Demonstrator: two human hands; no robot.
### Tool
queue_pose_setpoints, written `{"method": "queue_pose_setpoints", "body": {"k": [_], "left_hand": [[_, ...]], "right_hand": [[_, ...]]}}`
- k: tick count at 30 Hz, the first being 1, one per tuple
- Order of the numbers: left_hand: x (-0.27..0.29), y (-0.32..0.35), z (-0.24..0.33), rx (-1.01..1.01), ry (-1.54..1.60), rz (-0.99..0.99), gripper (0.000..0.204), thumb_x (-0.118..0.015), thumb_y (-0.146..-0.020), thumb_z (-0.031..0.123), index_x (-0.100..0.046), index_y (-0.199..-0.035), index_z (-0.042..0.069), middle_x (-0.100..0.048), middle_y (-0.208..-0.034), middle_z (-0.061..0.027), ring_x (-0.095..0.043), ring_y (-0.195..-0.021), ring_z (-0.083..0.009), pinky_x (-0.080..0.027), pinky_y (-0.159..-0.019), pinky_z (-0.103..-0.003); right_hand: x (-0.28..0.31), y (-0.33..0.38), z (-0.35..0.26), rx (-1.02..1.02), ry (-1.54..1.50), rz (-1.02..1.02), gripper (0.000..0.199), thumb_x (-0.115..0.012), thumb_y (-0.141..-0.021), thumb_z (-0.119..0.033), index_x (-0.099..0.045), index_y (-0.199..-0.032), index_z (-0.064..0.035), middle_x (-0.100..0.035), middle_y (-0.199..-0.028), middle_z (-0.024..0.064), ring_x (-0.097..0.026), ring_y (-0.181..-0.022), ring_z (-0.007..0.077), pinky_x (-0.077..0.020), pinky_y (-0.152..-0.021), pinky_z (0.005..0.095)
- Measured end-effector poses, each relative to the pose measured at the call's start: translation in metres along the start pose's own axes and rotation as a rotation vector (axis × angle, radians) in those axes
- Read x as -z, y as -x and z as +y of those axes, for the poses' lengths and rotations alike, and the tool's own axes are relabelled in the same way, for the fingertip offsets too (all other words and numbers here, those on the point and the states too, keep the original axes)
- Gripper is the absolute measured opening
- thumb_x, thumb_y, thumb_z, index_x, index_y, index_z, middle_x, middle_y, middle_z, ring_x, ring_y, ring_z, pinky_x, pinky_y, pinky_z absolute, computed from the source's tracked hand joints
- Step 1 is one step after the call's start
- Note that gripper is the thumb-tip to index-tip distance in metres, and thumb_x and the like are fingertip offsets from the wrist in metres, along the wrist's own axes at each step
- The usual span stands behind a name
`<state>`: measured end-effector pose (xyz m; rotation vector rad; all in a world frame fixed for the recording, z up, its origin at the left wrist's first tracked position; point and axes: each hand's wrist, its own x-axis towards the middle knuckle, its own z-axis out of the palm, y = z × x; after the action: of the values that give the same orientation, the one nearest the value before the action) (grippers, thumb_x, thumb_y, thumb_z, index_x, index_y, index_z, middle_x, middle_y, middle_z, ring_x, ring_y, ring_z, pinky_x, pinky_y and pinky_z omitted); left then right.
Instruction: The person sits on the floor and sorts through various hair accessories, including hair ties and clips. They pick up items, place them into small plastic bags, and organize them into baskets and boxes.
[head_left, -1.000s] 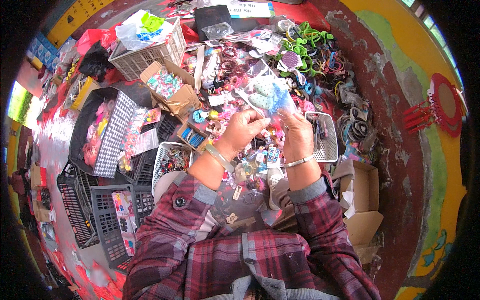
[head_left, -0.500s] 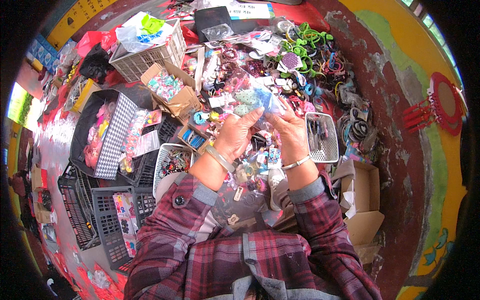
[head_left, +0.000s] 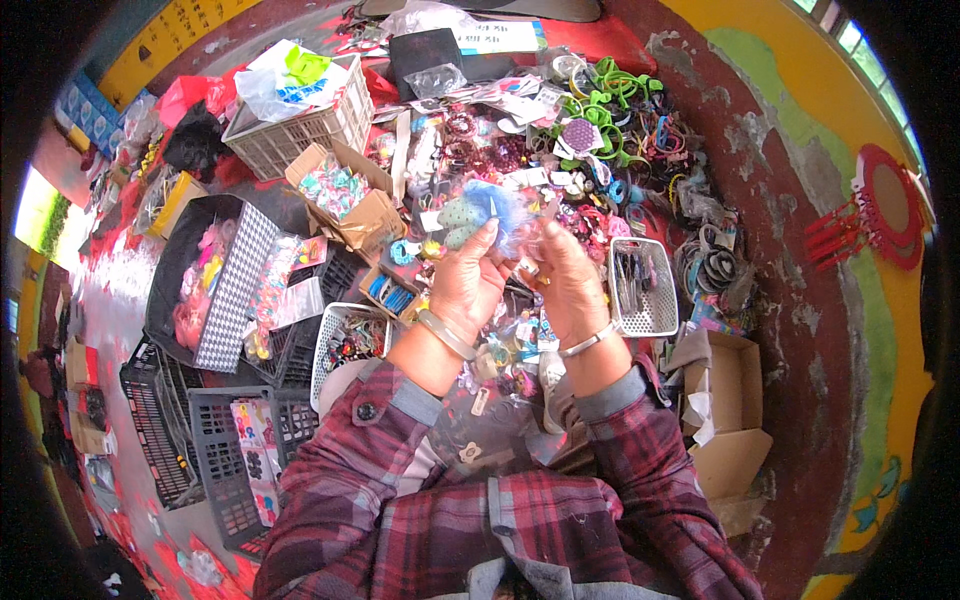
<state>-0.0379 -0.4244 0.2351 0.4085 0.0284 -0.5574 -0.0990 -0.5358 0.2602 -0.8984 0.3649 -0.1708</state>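
Observation:
Over the pile of hair accessories (head_left: 470, 130), my left hand (head_left: 468, 290) is closed with its thumb on a hair bow (head_left: 468, 215). The bow has pale green dotted loops and a fluffy blue tuft. Close to its right side, my right hand (head_left: 570, 285) has thumb and fingers drawn together. A faint, blurred sheen lies between the two hands; what the right fingers hold cannot be made out. Below the hands, small packaged trinkets (head_left: 497, 350) lie in a loose heap.
A white basket (head_left: 672, 300) stands right of my hands, another white basket (head_left: 320, 370) at the left. An open cardboard box (head_left: 375, 215), a beige crate (head_left: 345, 110), and dark plastic crates (head_left: 215, 450) lie leftward. Green headbands (head_left: 625, 85) are heaped far right; an empty carton (head_left: 735, 385) sits near right.
The bow now shows bare blue fluff where clear plastic covered it before. My right hand has moved slightly down and its fingers have drawn away from the bow.

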Motion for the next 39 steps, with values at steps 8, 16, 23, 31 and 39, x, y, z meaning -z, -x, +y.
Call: {"method": "queue_pose_setpoints", "body": {"k": [8,16,23,31,39], "left_hand": [[-0.01,0.001,-0.013,-0.09,0.037,-0.031,0.035,-0.062,-0.082,0.021,-0.048,-0.111,0.008,-0.053,-0.109,-0.0053,-0.048,-0.104,-0.0208,-0.035,-0.095,-0.037],[-0.017,0.01,-0.013,0.093,0.017,-0.072,0.04,-0.06,-0.083,0.029,-0.048,-0.114,0.007,-0.054,-0.11,-0.0057,-0.047,-0.106,-0.0177,-0.037,-0.089,-0.033],[-0.014,0.024,0.015,-0.003,-1.013,-0.267,0.019,-0.057,-0.085,0.016,-0.061,-0.094,-0.001,-0.064,-0.088,-0.0056,-0.058,-0.081,-0.0126,-0.045,-0.068,-0.025],[-0.029,0.021,0.042,0.164,-0.773,-0.218,0.042,-0.063,-0.079,0.009,-0.048,-0.118,0.0,-0.057,-0.108,-0.0067,-0.055,-0.092,-0.0092,-0.046,-0.059,-0.017],[-0.02,0.017,0.029,0.257,-0.805,-0.202,0.023,-0.063,-0.08,0.012,-0.058,-0.1,0.002,-0.06,-0.088,-0.0014,-0.056,-0.072,-0.0057,-0.049,-0.054,-0.018]], "right_hand": [[-0.018,-0.003,0.026,0.112,-0.115,0.069,0.033,-0.064,-0.079,-0.013,-0.056,-0.109,-0.0017,-0.061,-0.097,0.0024,-0.054,-0.084,0.0105,-0.0413,-0.075,0.0228],[-0.003,-0.011,0.016,0.245,-0.056,0.115,0.022,-0.063,-0.08,-0.011,-0.062,-0.1,0.0001,-0.063,-0.09,0.0037,-0.056,-0.079,0.01,-0.0422,-0.072,0.0213],[0.035,-0.021,-0.042,0.631,0.558,-0.007,0.014,-0.058,-0.083,-0.005,-0.064,-0.095,-0.0013,-0.063,-0.087,0.0008,-0.054,-0.079,0.0055,-0.0429,-0.072,0.0189],[0.034,0.003,-0.056,0.399,0.884,-0.489,0.019,-0.055,-0.084,-0.002,-0.059,-0.102,-0.0014,-0.061,-0.093,0.0034,-0.055,-0.086,0.0089,-0.0452,-0.076,0.0233],[0.027,0.001,-0.053,0.222,0.638,-0.398,0.021,-0.06,-0.081,-0.006,-0.059,-0.102,-0.0025,-0.062,-0.091,0.0007,-0.055,-0.082,0.0083,-0.0442,-0.073,0.0232]]}}
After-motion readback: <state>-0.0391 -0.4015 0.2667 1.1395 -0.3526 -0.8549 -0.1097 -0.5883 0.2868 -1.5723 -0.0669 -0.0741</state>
